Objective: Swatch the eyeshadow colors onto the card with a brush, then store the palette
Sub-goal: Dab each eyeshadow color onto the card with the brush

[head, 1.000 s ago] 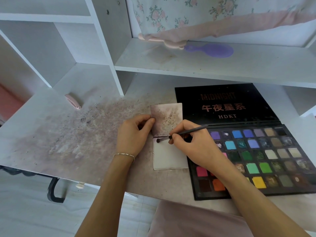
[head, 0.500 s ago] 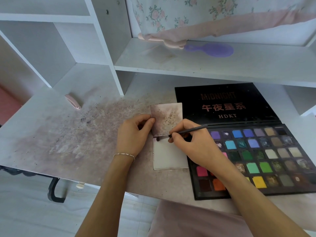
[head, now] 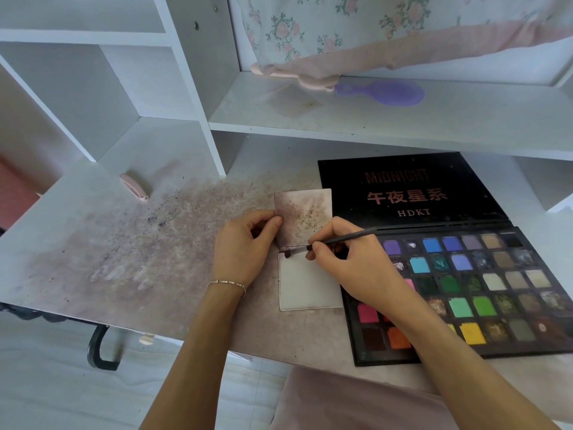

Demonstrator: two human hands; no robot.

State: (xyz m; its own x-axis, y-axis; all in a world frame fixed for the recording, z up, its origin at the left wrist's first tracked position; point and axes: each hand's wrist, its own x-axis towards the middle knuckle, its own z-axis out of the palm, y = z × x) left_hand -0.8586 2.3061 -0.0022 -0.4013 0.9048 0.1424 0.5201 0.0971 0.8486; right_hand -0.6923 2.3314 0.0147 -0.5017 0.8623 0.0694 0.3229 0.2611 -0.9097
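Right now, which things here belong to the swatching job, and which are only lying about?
In use:
- brush, held in the right hand
- card, steadied by the left hand
- open palette

Lying about:
- purple hairbrush on the shelf
- pink clip on the desk
- floral cloth

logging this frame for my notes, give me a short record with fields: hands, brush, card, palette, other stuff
left hand: left hand holds the upper card by its left edge
right hand: right hand pinches the brush
brush: tip on top left corner of the lower card
lower card: mostly blank
palette: palette open, flat on desk, right of cards
other: purple hairbrush on shelf, pink item on desk
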